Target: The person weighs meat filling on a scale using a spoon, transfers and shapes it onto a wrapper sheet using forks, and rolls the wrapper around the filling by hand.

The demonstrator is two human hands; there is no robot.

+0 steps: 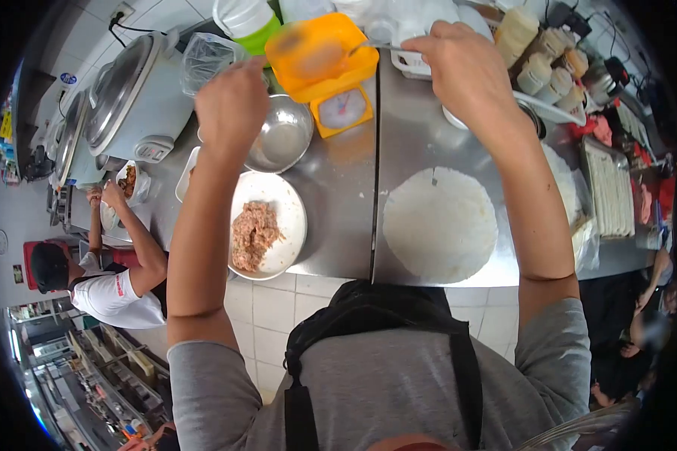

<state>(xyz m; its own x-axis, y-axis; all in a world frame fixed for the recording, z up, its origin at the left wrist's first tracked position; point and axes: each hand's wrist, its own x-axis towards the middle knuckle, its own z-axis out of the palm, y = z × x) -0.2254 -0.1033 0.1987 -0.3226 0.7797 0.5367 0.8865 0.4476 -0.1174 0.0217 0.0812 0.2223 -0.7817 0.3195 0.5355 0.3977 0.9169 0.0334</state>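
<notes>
My right hand (462,71) is closed round the handle of a metal utensil (380,45), whose far end reaches over the orange scale tray (297,86). The tray sits on an orange dial scale (343,110). Left of the tray my left hand (233,105) is closed, its fingers by the tray's edge; what they hold, if anything, is hidden. Below that hand lie an empty metal bowl (282,143) and a white bowl (289,233) with minced meat (254,237). A round sheet of pale dough (440,225) lies flat on the steel table (338,188).
Large cookers (132,98) stand at the left, where a co-worker (116,293) handles food. Squeeze bottles (535,74) fill a white basket (553,109) at the upper right. A long tray (609,188) of pale pieces is at the right. Other people are at the lower right.
</notes>
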